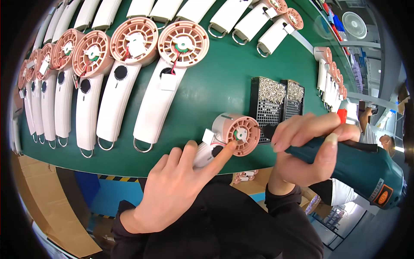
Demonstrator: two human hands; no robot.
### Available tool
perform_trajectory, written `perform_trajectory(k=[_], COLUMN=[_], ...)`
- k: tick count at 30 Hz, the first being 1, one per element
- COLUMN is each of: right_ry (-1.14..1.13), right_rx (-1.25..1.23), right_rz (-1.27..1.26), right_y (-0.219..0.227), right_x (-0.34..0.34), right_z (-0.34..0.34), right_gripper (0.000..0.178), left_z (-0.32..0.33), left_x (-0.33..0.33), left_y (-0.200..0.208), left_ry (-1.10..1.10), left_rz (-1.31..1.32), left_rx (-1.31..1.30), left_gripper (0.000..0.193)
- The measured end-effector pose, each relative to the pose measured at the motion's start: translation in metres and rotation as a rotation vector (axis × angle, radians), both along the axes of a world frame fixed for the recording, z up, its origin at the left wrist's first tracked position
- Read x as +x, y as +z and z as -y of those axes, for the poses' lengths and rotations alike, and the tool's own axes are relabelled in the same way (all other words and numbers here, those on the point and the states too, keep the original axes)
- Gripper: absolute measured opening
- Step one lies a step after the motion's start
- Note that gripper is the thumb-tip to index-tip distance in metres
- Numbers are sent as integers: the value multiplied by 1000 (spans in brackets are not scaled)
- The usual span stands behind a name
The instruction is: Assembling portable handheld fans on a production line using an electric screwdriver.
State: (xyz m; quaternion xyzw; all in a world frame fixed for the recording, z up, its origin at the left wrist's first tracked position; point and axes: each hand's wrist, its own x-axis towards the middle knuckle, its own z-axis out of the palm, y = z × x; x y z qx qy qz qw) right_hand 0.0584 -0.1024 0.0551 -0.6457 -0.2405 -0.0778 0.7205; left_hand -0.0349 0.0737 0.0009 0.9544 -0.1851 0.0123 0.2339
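Observation:
A handheld fan with a pink slotted head (251, 144) and white handle (202, 156) lies at the table's near edge, its inner motor and green circuit board exposed. My left hand (174, 190) is over the handle and holds the fan, index finger stretched onto the head near its centre; the thumb is hidden. A small white square piece (208, 137) hangs on wires beside the handle. My right hand (310, 144) grips a dark teal electric screwdriver (360, 168), its black nose (269, 131) pointing left, close to the fan head. Its bit cannot be made out.
Two black perforated trays (268, 113) with many small silver screws stand just beyond the fan. Similar open fans (157, 105) line the green table (211, 93) on the left, more at the far side and right. A cardboard box (56, 203) stands below the left edge.

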Motion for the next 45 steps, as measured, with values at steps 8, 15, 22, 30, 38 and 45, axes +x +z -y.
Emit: perform_trajectory(k=[8,15,22,30,38,45], right_ry=[-81,21,-564,-436,-529,-417], right_rx=[-120,0,923,1008,954,746], right_rz=[67,139,174,526,1329,1560], right_y=[-4,3,92,142,133,129], right_x=[0,5,29,27,-38,-29], right_z=[-7,6,90,110,96,120], right_gripper=[17,19,29,24,26,26], left_z=[0,-2,4,11,3,93], left_x=[-4,-5,-12,-7,15,144], left_y=[5,8,19,44,65,77], left_ry=[57,53,107,46,-2,-216], left_rz=[-104,-126,-128,-245,52,316], left_rx=[-76,-124,-82,-19,20,24], left_gripper=[67,61,65,62,63,47])
